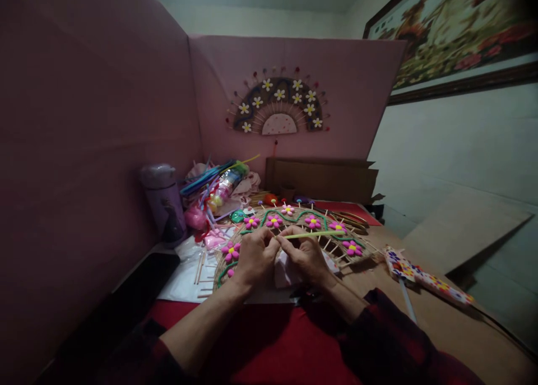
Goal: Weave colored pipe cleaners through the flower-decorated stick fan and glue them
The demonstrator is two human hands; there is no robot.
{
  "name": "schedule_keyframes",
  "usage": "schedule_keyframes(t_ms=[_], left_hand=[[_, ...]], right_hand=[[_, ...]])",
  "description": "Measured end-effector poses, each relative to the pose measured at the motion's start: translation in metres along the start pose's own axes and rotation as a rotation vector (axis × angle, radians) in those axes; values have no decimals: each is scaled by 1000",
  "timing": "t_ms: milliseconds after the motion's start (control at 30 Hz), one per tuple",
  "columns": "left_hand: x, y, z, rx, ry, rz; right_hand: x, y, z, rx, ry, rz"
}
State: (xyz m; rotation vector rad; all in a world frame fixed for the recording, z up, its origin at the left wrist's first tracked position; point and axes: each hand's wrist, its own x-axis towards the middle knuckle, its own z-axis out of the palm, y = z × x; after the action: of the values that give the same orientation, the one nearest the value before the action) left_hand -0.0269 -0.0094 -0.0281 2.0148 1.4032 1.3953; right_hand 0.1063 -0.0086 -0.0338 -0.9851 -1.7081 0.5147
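Note:
In front of me, my left hand [257, 256] and my right hand [306, 256] meet fingertip to fingertip. Both are closed in a pinch at one end of a pale yellow-green pipe cleaner [315, 234], whose free length points right. Just what the fingertips do at that end is hidden. Beneath the hands lies a fan-shaped piece [300, 214] of twine woven over thin sticks. It carries pink flowers [231, 251] with yellow centres and a wavy green line [325, 221]. A white half-round base [283, 273] shows partly under my right hand.
On the left stand a purple tumbler [163, 205] and a dark phone-like slab [147, 278]. Behind are bundled pipe cleaners [208, 177], bags and a cardboard piece [321, 182]. Scissors [355, 222] lie at the back right, a hot glue gun [424, 276] at right. A finished fan [278, 102] hangs behind.

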Motion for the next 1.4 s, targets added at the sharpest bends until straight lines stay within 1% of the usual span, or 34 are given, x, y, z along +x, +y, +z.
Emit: schedule_keyframes(t_ms=[167,233,300,367,500,567,667,733,800,900,1033,1133,1233,1333,1400], left_hand=[[-2,0,2,-20,6,21],[-2,1,2,-94,-10,30],[-1,3,2,-216,-48,21],[0,5,1,-375,-104,-47],[3,4,-3,-728,-264,-252],[5,3,-5,-832,-340,-321],[7,1,-7,-931,-424,-421],[8,0,-8,-954,-445,-461],[8,0,-10,-922,-450,-469],[7,0,-13,-844,-482,-450],[6,1,-15,-760,-520,-411],[6,5,-14,-716,-512,-417],[5,10,-12,-743,-408,-431],[4,12,-7,-787,-257,-478],[3,11,-5,-803,-193,-524]], right_hand=[[1,1,0,-30,28,27],[2,4,-1,8,45,37],[4,7,-1,96,38,62],[7,9,-3,230,-14,121],[10,6,-7,488,-144,253],[11,2,-10,527,-203,256],[11,-3,-15,509,-262,230],[11,-6,-18,490,-270,226],[11,-7,-19,476,-281,225],[10,-8,-22,431,-307,200],[11,-4,-25,345,-376,149],[12,-1,-26,346,-378,137],[11,1,-22,329,-288,106],[7,-1,-16,153,-161,10],[3,-4,-12,17,-106,-87]])
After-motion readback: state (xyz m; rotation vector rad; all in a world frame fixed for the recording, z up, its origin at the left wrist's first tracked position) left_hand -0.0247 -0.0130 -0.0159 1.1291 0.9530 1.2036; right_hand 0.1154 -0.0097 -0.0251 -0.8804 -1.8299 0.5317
